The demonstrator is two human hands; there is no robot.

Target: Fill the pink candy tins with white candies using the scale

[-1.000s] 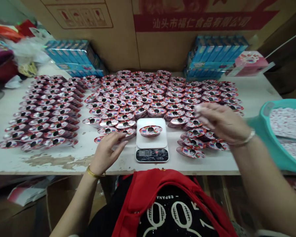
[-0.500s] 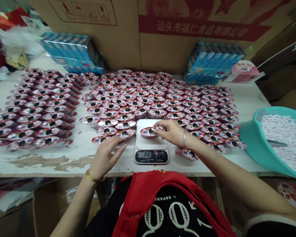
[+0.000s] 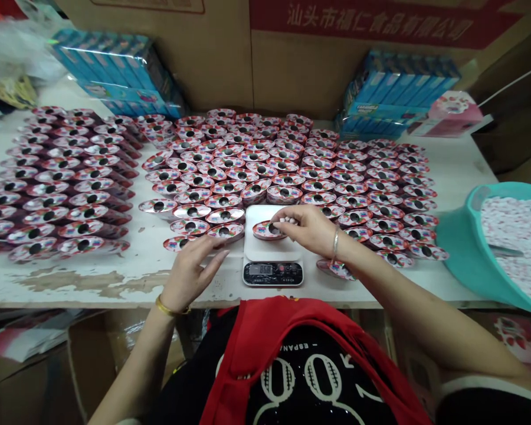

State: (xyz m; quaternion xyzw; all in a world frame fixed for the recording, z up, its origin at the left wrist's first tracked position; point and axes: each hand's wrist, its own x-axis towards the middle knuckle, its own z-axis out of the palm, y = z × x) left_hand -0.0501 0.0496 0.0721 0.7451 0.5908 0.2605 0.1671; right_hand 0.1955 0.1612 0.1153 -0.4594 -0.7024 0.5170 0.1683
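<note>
My right hand (image 3: 307, 230) hovers over the weighing platform, its fingertips pinching a few small white candies (image 3: 287, 220) just above an oval red-and-white tin (image 3: 269, 231). That tin has a dark round hole and lies on a digital kitchen scale (image 3: 272, 273), whose display is too small to read with certainty. My left hand (image 3: 188, 271) rests on the table left of the scale, fingers apart and holding nothing. Its fingertips are close to a similar oval tin (image 3: 225, 232) at the edge of the rows.
Several rows of oval tins (image 3: 88, 203) cover the table (image 3: 71, 283), whose front edge has worn patches. A teal basin (image 3: 458, 236) of pink-white candies with a metal scoop (image 3: 507, 250) stands at right. Blue boxes (image 3: 115, 74) and a pink box (image 3: 449, 115) stand against cardboard behind.
My right hand has moved left from beside the scale to above the tin on it, pinching candies. The left hand stays nearly still. The view has tilted slightly.
</note>
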